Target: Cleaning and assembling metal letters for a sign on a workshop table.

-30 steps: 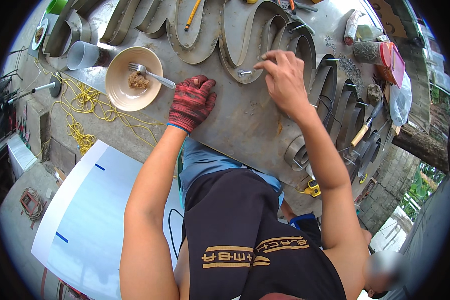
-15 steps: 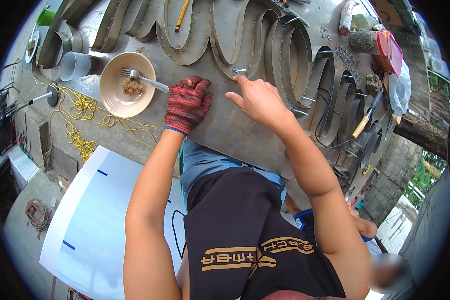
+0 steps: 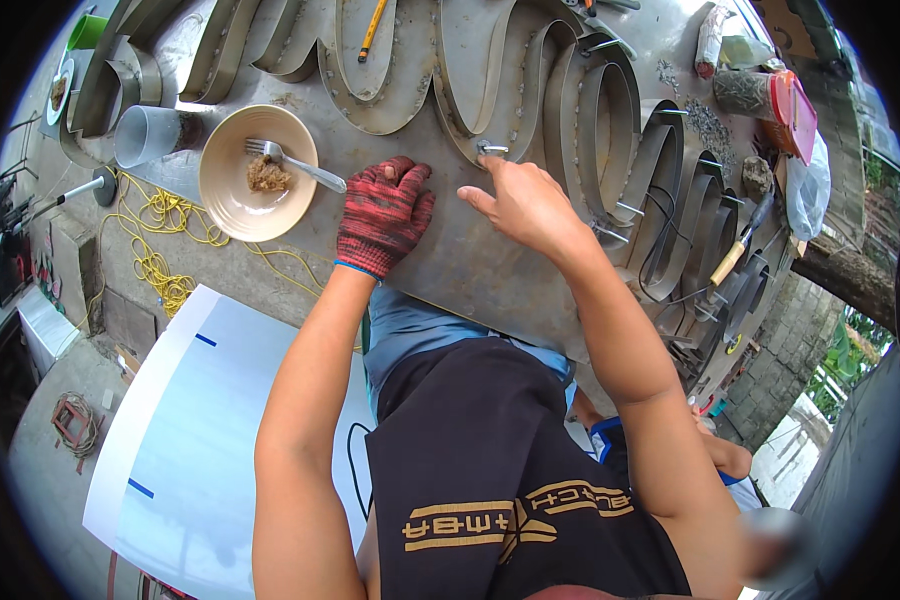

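My left hand (image 3: 385, 217), in a red and black knit glove, lies knuckles up on the grey metal sheet (image 3: 440, 255). Its fingers are curled in, and nothing shows in them; the palm is hidden. My bare right hand (image 3: 533, 208) has its index finger stretched to a small shiny metal piece (image 3: 491, 149) at the curved metal strip (image 3: 440, 112), with the thumb held apart. Just left of the glove, a fork (image 3: 313, 172) leans in a beige bowl (image 3: 216, 207), beside a lump of brown food (image 3: 268, 175).
Bent upright metal strips (image 3: 582, 95) with small rods cover the sheet's far and right parts. A frosted plastic cup (image 3: 142, 137) lies left of the bowl. There are a yellow pencil (image 3: 372, 30), a wooden-handled tool (image 3: 730, 260), a red-lidded jar (image 3: 745, 93) and yellow cord (image 3: 160, 275).
The view has shifted slightly, so the hands and metal strips appear a little farther right. Both hands keep the same pose, my right index finger still at the small metal piece.
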`<control>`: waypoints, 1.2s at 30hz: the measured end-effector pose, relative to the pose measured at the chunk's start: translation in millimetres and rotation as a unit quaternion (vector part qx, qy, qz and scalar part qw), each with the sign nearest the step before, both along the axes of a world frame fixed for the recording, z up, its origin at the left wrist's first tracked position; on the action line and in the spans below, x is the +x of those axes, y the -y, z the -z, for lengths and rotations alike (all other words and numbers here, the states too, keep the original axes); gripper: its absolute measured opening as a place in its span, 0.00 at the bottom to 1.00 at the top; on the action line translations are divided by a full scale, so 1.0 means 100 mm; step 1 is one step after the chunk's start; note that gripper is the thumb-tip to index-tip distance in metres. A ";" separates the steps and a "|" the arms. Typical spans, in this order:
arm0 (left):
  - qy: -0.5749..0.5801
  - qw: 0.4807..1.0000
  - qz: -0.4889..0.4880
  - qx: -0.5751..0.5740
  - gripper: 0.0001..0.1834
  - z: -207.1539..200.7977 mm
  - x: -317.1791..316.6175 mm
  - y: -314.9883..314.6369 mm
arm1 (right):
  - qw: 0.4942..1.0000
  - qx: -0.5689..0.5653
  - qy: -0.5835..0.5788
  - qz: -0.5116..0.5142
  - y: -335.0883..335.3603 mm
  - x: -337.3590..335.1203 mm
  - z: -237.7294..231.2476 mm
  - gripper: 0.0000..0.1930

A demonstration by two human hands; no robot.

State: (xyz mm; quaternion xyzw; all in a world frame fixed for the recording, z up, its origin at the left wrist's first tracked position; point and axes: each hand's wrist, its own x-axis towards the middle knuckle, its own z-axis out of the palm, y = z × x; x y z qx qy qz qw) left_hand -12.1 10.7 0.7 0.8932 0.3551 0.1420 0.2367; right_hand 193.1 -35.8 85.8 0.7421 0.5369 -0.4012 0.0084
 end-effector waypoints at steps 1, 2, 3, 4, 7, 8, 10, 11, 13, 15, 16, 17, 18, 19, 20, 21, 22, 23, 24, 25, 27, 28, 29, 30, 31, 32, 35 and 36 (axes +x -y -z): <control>0.000 1.000 -0.001 0.000 0.21 0.00 0.00 0.00 | 1.000 -0.005 0.000 0.006 0.00 -0.01 0.00 0.31; 0.006 1.000 0.000 0.002 0.20 0.00 0.00 0.00 | 1.000 -0.002 -0.001 0.004 0.01 -0.02 -0.01 0.31; 0.012 1.000 0.001 0.005 0.20 0.01 0.00 0.00 | 1.000 -0.005 -0.003 0.009 0.02 -0.02 -0.02 0.32; 0.012 1.000 0.001 0.004 0.20 0.01 0.00 0.00 | 1.000 -0.008 -0.004 0.014 0.02 -0.03 -0.02 0.32; 0.001 1.000 -0.001 0.004 0.20 0.01 -0.01 0.00 | 1.000 0.004 -0.002 0.012 0.01 -0.04 -0.02 0.32; 0.003 1.000 0.000 0.003 0.20 0.01 0.00 0.00 | 1.000 0.002 -0.002 0.011 0.01 -0.05 -0.02 0.32; 0.007 1.000 0.001 0.002 0.20 0.01 0.00 -0.01 | 1.000 0.009 0.009 0.011 0.01 -0.05 -0.02 0.32; 0.011 1.000 0.002 0.005 0.20 0.01 0.01 -0.01 | 1.000 0.022 0.009 0.011 0.01 -0.05 -0.02 0.32; 0.013 1.000 0.001 0.009 0.20 0.00 0.00 -0.01 | 1.000 0.002 -0.005 0.011 0.00 -0.05 -0.03 0.30; 0.009 1.000 0.001 0.000 0.21 -0.01 0.00 -0.01 | 1.000 0.004 -0.006 0.010 0.00 -0.07 -0.02 0.30; 0.010 1.000 0.001 0.000 0.21 -0.01 0.00 -0.01 | 1.000 0.009 -0.009 0.010 0.01 -0.07 -0.02 0.30; 0.015 1.000 0.000 0.008 0.20 -0.01 0.01 -0.01 | 1.000 0.009 -0.009 0.011 0.01 -0.08 -0.01 0.30; 0.021 1.000 -0.001 0.016 0.18 -0.01 0.01 -0.02 | 1.000 0.020 -0.013 0.017 0.00 -0.08 0.01 0.31; 0.024 1.000 0.001 0.019 0.18 -0.02 0.02 -0.02 | 0.999 0.028 -0.016 0.024 0.00 -0.08 0.02 0.33; 0.024 1.000 0.000 0.017 0.18 -0.02 0.02 -0.02 | 0.999 0.032 -0.016 0.025 -0.01 -0.08 0.04 0.33; 0.024 1.000 -0.001 0.016 0.18 -0.02 0.02 -0.02 | 0.999 0.018 -0.030 0.038 -0.01 -0.07 0.06 0.33; 0.025 1.000 0.001 0.017 0.18 -0.02 0.02 -0.03 | 0.998 0.007 -0.040 0.050 -0.02 -0.07 0.08 0.34; 0.025 1.000 0.000 0.015 0.18 -0.02 0.03 -0.03 | 0.998 0.005 -0.044 0.052 -0.02 -0.06 0.09 0.34; 0.025 1.000 -0.001 0.013 0.18 -0.03 0.03 -0.02 | 0.998 0.016 -0.041 0.050 -0.01 -0.07 0.10 0.34; 0.025 1.000 -0.001 0.013 0.18 -0.03 0.03 -0.02 | 0.998 0.020 -0.033 0.048 -0.01 -0.07 0.11 0.35; 0.024 1.000 -0.003 0.020 0.18 -0.03 0.02 -0.01 | 0.997 0.027 -0.041 0.053 0.00 -0.07 0.11 0.35; 0.026 0.999 -0.003 0.023 0.18 -0.03 0.03 -0.02 | 0.997 0.027 -0.041 0.058 0.00 -0.06 0.12 0.35; 0.025 1.000 -0.002 0.019 0.18 -0.03 0.03 -0.02 | 0.997 0.027 -0.044 0.057 0.00 -0.06 0.12 0.35; 0.024 1.000 -0.001 0.014 0.18 -0.03 0.02 -0.02 | 0.997 0.026 -0.042 0.058 0.00 -0.06 0.11 0.35; 0.023 1.000 -0.001 0.014 0.18 -0.03 0.02 -0.02 | 0.997 0.032 -0.039 0.057 0.01 -0.05 0.12 0.34; 0.021 1.000 -0.003 0.018 0.18 -0.03 0.02 -0.01 | 0.997 0.025 -0.040 0.059 0.01 -0.05 0.12 0.34; 0.020 1.000 -0.004 0.024 0.18 -0.02 0.02 -0.01 | 0.997 0.025 -0.044 0.062 0.02 -0.05 0.13 0.34; 0.020 1.000 -0.004 0.023 0.18 -0.02 0.02 -0.01 | 0.996 0.030 -0.046 0.065 0.03 -0.05 0.12 0.34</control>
